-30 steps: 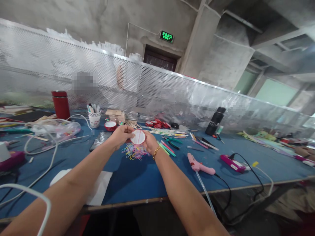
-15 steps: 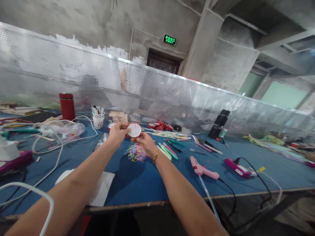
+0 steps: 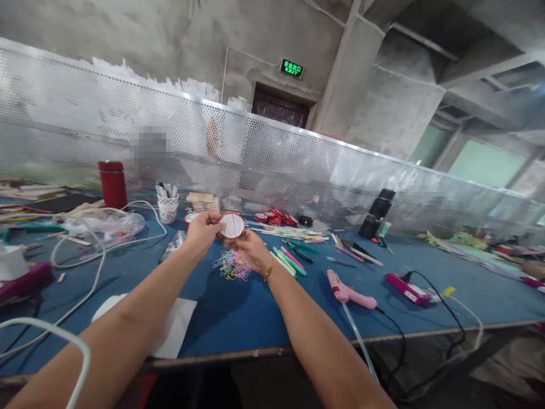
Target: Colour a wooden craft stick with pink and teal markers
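A round white disc with a red rim [image 3: 232,226] is held up over the blue table [image 3: 225,318]. My left hand [image 3: 204,230] pinches its left edge. My right hand [image 3: 250,246] has its fingers closed on the lower right edge. Just beneath the hands lies a heap of pastel-coloured loops [image 3: 233,265]. Several red-rimmed pieces [image 3: 276,217] are piled behind, to the right. Part of another red-rimmed disc [image 3: 191,217] shows behind my left hand.
Pens [image 3: 291,260] and green-handled pliers [image 3: 301,250] lie right of my hands, then a pink glue gun [image 3: 349,291] and a purple power strip [image 3: 407,289]. A red flask [image 3: 113,184], a pen cup [image 3: 167,208] and white cable [image 3: 100,272] are leftward. A perforated screen [image 3: 272,153] stands behind.
Both hands keep their hold on the disc, with barely any movement. The whole view has shifted slightly.
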`<state>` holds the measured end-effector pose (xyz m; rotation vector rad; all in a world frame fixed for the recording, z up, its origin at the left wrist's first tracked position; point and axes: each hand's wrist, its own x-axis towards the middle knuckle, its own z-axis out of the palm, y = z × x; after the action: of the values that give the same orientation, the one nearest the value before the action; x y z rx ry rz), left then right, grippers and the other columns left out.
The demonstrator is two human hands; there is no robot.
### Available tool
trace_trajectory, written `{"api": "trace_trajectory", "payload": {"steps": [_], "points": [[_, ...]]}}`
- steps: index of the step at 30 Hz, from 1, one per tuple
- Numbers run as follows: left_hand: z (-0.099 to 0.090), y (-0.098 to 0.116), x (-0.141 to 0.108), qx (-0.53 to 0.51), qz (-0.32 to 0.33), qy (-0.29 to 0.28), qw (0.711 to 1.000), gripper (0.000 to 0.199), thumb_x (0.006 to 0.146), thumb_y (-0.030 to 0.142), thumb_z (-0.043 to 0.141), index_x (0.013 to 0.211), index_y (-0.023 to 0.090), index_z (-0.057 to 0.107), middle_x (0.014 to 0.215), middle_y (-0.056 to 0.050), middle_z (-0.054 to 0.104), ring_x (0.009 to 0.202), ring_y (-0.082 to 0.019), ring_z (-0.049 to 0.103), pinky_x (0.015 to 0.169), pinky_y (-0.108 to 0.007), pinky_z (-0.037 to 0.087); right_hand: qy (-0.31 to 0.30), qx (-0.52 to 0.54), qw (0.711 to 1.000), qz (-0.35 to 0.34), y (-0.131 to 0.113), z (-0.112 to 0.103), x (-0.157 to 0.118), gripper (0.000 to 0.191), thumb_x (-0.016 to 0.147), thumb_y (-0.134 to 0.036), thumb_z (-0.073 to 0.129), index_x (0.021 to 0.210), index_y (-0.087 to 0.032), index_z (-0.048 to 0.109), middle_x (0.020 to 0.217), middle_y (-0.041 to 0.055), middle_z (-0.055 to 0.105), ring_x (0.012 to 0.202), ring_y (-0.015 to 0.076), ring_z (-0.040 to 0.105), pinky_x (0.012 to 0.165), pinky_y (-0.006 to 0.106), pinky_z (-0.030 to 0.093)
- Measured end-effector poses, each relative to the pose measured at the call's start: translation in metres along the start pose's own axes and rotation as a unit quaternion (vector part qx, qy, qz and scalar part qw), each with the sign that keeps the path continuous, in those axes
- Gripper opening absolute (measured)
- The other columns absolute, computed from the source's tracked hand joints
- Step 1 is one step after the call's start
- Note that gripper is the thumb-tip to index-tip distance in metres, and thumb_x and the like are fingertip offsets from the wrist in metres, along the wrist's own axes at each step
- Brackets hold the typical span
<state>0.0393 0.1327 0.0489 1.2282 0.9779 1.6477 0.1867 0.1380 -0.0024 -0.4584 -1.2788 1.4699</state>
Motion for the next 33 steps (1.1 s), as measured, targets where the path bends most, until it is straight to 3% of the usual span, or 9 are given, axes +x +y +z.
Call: {"api": "trace_trajectory", "payload": {"steps": [7,14,19,23,28,33], "points": [[0.0,0.001,-0.002,0.001,-0.004,-0.003,1.0,0.034,0.049,0.019,0.077,0.077,0.016,0.058,0.063,0.003,0.06,0.056,-0.013,0.058,0.052,-0.025,0.047,-0.001,-0.013,1.0,0.009,-0.001,-0.001,0.0,0.041,0.063,-0.023,0.079,0.093,-0.02,0.051,0.079,0.0029,0.074,0.08,0.0198,0.071,0.095,0.04,0.049],[0.002,0.001,-0.003,0.001,-0.008,-0.003,1.0,0.034,0.049,0.018,0.078,0.076,0.016,0.059,0.063,0.003,0.061,0.056,-0.012,0.058,0.054,-0.025,0.047,0.04,-0.04,0.998,0.024,-0.003,-0.001,0.0,0.031,0.065,-0.016,0.07,0.092,-0.02,0.054,0.081,0.0021,0.073,0.079,0.0199,0.071,0.083,0.036,0.051],[0.003,0.004,-0.007,0.033,-0.037,-0.026,0.998,0.032,0.049,0.016,0.078,0.076,0.015,0.061,0.063,0.002,0.063,0.054,-0.012,0.057,0.052,-0.024,0.047,0.107,-0.015,0.994,0.001,-0.005,-0.003,0.005,0.033,0.061,-0.012,0.066,0.091,-0.021,0.057,0.085,-0.0026,0.07,0.074,0.0142,0.065,0.074,0.028,0.05],[0.003,0.001,-0.009,0.057,-0.071,-0.052,0.994,0.032,0.049,0.014,0.078,0.076,0.016,0.06,0.061,0.003,0.061,0.054,-0.012,0.057,0.053,-0.025,0.049,0.16,0.003,0.987,-0.016,-0.008,-0.008,0.007,0.022,0.069,-0.026,0.066,0.089,-0.021,0.061,0.08,-0.0017,0.069,0.069,0.0134,0.062,0.068,0.027,0.05],[0.001,-0.007,-0.007,0.06,-0.076,-0.067,0.993,0.032,0.048,0.013,0.079,0.073,0.016,0.06,0.062,0.003,0.06,0.057,-0.012,0.057,0.056,-0.025,0.051,0.169,-0.103,0.98,-0.008,-0.01,-0.012,0.005,0.033,0.074,-0.051,0.064,0.086,-0.02,0.065,0.072,-0.001,0.066,0.063,0.0132,0.057,0.059,0.025,0.046],[0.002,-0.003,-0.01,0.065,-0.086,-0.08,0.991,0.03,0.049,0.018,0.082,0.071,0.016,0.062,0.064,0.001,0.062,0.059,-0.013,0.058,0.057,-0.027,0.051,0.155,-0.227,0.961,-0.044,-0.009,-0.014,0.002,0.026,0.067,-0.041,0.07,0.082,-0.019,0.067,0.065,-0.0023,0.064,0.06,0.013,0.056,0.061,0.026,0.046]]}}
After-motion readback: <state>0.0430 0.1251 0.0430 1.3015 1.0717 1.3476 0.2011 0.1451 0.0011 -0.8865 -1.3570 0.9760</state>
